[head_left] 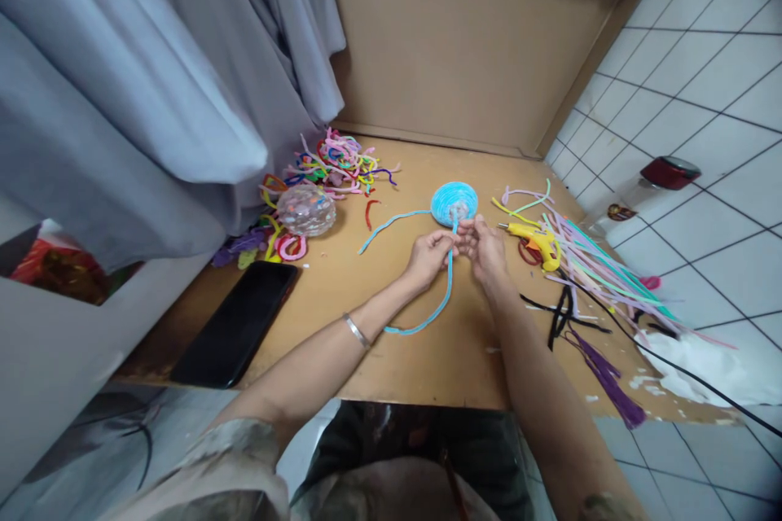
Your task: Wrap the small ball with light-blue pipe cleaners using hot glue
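A round coil of blue pipe cleaner (453, 199) rests on the table, wound in rings with a paler patch near its front. One blue pipe cleaner (394, 220) trails off to its left. Another blue pipe cleaner (441, 305) runs from the coil between my hands and curves down the table. My left hand (432, 256) pinches this strand just in front of the coil. Close beside it, my right hand (482, 246) has its fingers closed at the coil's near edge, also on the strand as far as I can see.
A yellow glue gun (538, 242) with a black cord lies right, by loose pipe cleaners (604, 260) and a purple tassel (604, 374). Left are a black phone (238, 321), a clear ball (306, 210) and a colourful pile (342, 159). A jar (641, 191) stands by the tiled wall.
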A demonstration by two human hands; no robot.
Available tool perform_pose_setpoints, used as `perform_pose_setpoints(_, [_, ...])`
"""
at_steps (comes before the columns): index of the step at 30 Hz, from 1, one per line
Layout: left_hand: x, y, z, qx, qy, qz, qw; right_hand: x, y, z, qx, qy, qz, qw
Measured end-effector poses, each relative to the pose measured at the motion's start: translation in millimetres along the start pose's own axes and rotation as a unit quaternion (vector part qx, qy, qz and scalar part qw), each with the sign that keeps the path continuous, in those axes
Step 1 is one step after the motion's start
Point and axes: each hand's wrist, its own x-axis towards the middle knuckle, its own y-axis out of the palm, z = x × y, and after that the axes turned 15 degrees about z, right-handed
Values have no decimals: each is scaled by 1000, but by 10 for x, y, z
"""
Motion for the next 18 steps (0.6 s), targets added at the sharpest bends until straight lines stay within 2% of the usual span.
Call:
perform_pose_setpoints(3, [61,-86,-22,-42,21,-27,999,-34,46,1,-55,68,49,995])
perform_pose_setpoints(7, [142,-218,-28,-76,60,-98,990,-79,86,-41,-137,67,125,980])
perform_pose_setpoints(9, [165,-266,-28,-79,57,-114,989,-89,76,-62,-165,66,166,970])
perform_pose_setpoints(14, [180,-328,-75,-98,36,-112,988,-93,9,-6,-171,103,245,949])
perform_pose_setpoints(18, [217,-429,-165,-143,31,-163,976,-127,-15,98,-161,132,295,933])
